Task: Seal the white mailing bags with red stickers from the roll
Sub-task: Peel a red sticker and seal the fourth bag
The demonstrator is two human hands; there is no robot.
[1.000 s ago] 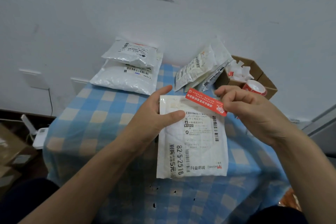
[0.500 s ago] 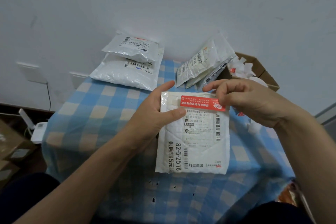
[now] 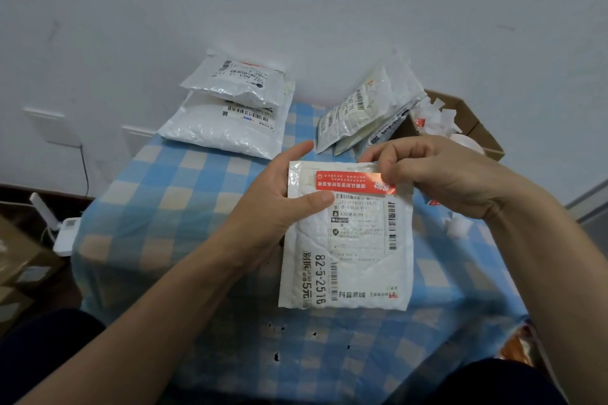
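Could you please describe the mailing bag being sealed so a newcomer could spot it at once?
Find the blue-checked tablecloth. Over its middle, the left hand grips a mailing bag while the right hand pinches a red sticker on its top. Only this bag is held; it reads 82-5-2516.

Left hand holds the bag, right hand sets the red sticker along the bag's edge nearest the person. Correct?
Not quite. In the head view the sticker lies along the bag's far edge, away from the person. The rest holds: the left hand holds the bag and the right hand pinches the sticker's end.
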